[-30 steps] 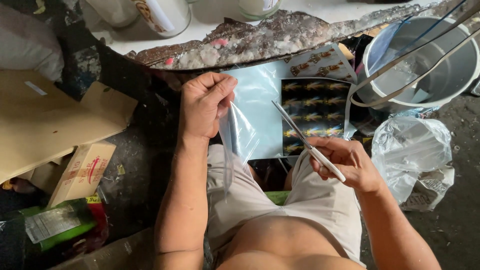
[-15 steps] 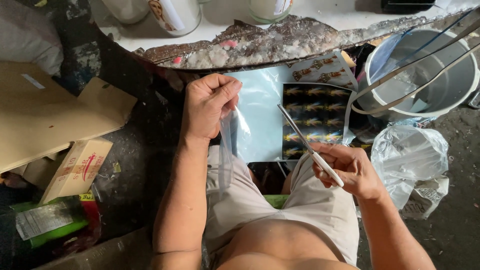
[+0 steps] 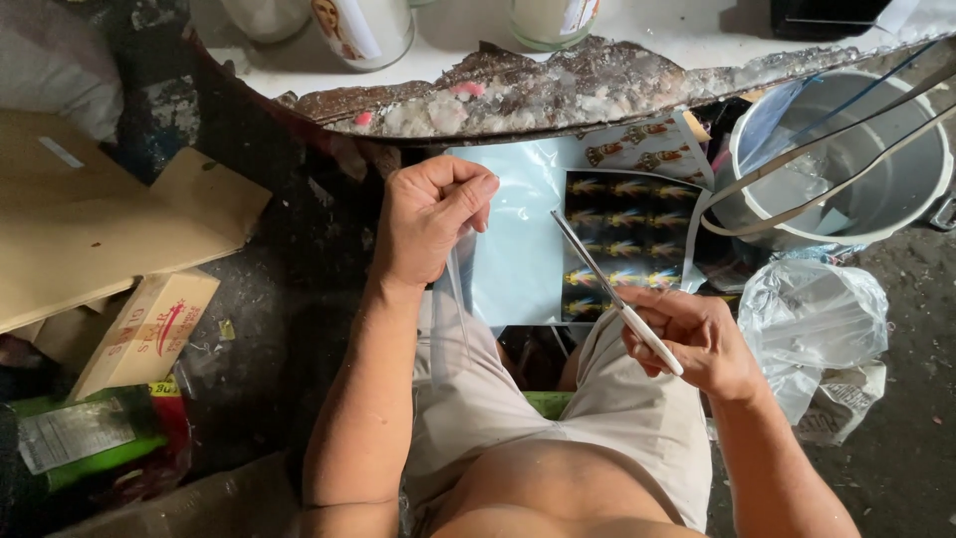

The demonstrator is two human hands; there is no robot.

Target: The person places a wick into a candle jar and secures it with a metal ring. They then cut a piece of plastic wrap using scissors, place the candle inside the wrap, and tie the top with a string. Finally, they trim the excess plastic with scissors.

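My left hand [image 3: 430, 217] pinches the top of a clear plastic strip [image 3: 450, 317] that hangs down over my left thigh. My right hand [image 3: 692, 341] grips a pair of scissors [image 3: 617, 295] with white handles; the closed blades point up and left toward the strip, a short way from it. Beyond both hands lies a pale blue plastic sheet [image 3: 518, 249] and a dark printed sheet [image 3: 627, 239] with rows of small coloured figures.
A grey bucket [image 3: 846, 159] with straps stands at the upper right, a crumpled clear bag [image 3: 812, 319] below it. Cardboard pieces [image 3: 90, 229] and a small carton [image 3: 139, 334] lie at the left. A wax-crusted table edge [image 3: 558, 90] with glass jars runs across the top.
The plastic strip has swung down and straightened against my thigh. My left hand shifted slightly right. The scissors stay in about the same place.
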